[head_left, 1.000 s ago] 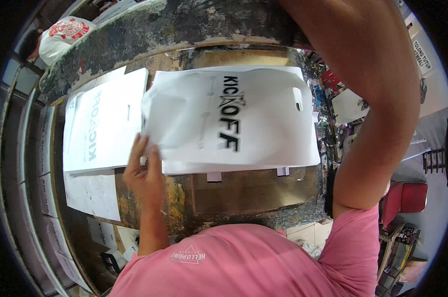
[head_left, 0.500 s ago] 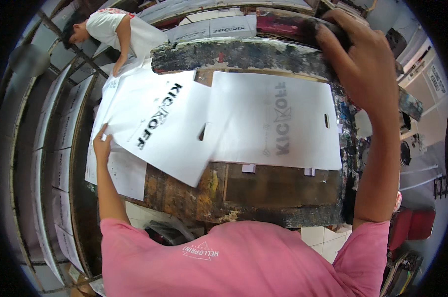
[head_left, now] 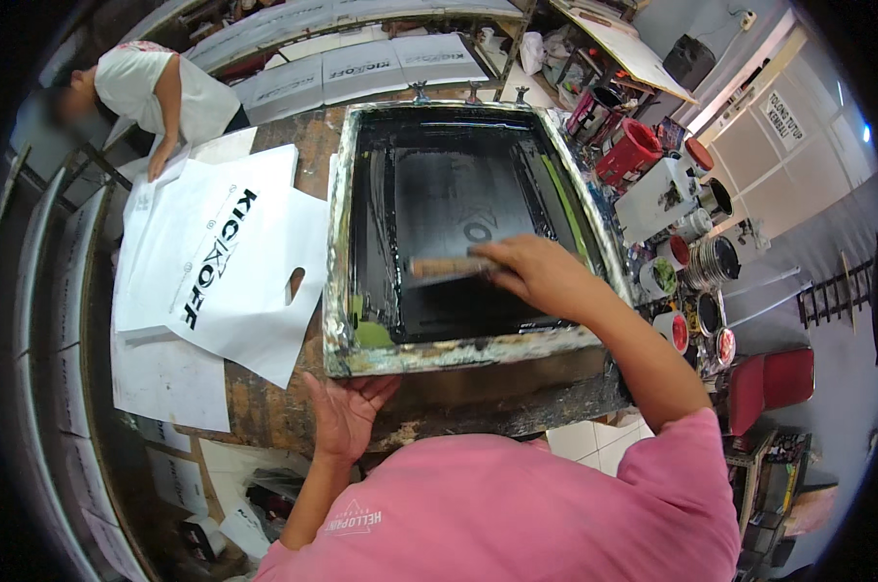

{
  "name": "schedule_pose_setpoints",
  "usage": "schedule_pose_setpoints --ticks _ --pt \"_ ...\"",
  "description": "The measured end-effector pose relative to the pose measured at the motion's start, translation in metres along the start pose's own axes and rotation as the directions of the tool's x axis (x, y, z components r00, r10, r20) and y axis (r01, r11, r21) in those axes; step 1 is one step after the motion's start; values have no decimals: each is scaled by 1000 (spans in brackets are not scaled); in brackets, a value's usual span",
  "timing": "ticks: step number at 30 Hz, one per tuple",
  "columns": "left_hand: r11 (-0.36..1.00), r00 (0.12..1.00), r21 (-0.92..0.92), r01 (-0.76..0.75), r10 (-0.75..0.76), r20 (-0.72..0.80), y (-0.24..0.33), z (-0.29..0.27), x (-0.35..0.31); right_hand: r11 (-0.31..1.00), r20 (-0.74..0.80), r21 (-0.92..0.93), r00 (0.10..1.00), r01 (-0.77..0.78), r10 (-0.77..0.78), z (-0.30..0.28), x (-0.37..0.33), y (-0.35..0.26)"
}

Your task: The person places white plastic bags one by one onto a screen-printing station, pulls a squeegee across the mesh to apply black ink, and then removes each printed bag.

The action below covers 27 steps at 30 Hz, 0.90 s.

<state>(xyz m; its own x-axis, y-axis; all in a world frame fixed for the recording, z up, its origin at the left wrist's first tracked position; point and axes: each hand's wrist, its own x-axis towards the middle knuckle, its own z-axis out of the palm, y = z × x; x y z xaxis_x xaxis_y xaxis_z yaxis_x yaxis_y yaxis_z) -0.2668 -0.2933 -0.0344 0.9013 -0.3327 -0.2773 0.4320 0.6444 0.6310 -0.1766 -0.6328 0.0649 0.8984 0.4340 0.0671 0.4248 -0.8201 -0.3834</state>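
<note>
A screen-printing frame (head_left: 478, 358) lies flat on the worktable, its mesh coated with black ink and its wooden rim smeared with paint. In my right hand (head_left: 548, 276) is a squeegee (head_left: 447, 267) with a wooden handle, held low over the middle of the mesh; its lower edge is hard to make out. Faint lettering shows through the mesh. My left hand (head_left: 345, 415) is at the frame's near left corner, palm up and fingers stretched out, the tips close to the rim. Left of the frame rests a white bag (head_left: 230, 247) with black print and a cut-out handle.
Another person (head_left: 148, 97) leans over the table's far left, a hand on the white sheets. Ink pots and a red bucket (head_left: 628, 153) crowd the right edge. Racks of printed bags (head_left: 364, 70) stand behind and at left. A red chair (head_left: 774, 388) is at right.
The raised frame has come down flat. My right hand has left the frame's edge and now holds the squeegee. My left hand has released the printed bag and moved right to the frame's corner.
</note>
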Motion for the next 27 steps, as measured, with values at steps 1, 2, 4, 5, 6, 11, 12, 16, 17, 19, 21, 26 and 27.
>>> schedule_pose_setpoints --ticks 1,2,4,5,6,11,12,16,17,19,21,26,27 --pt "999 999 1 36 -36 -27 -8 -11 2 1000 -57 6 998 -19 19 18 13 20" --pt "997 996 9 71 -70 -58 -13 -20 4 999 -136 -51 990 15 -22 32 34 45" --pt "994 990 11 110 -109 -84 -23 -30 10 975 -232 -215 966 61 -112 45 92 103" --pt "994 989 0 112 -112 -95 -25 -33 10 950 -248 -310 962 32 -113 47 123 120" --pt "993 988 -12 117 -118 -104 -29 -38 9 938 -241 -347 967 -2 -87 49 152 138" --pt "981 982 160 108 -80 -171 -34 -39 7 922 -288 -383 956 -62 -56 74 248 208" --pt "979 982 166 115 -87 -166 -34 -42 8 928 -300 -368 952 -54 -64 78 249 212" --pt "984 984 133 120 -101 -144 -36 -56 3 899 -366 -415 930 -137 -27 84 212 180" --pt "986 985 126 110 -91 -149 -36 -55 2 900 -369 -421 928 -114 -55 89 198 166" --pt "989 983 94 113 -98 -155 -37 -61 2 905 -370 -414 926 -96 -71 100 161 142" --pt "994 992 69 87 -80 -99 -36 -58 -3 927 -346 -370 936 -67 -70 108 122 106" --pt "999 997 7 45 -44 -63 -36 -51 5 968 -265 -234 964 -95 30 109 19 26" --pt "999 999 -1 44 -44 -26 -36 -55 4 971 -224 -212 973 -111 62 108 2 10"
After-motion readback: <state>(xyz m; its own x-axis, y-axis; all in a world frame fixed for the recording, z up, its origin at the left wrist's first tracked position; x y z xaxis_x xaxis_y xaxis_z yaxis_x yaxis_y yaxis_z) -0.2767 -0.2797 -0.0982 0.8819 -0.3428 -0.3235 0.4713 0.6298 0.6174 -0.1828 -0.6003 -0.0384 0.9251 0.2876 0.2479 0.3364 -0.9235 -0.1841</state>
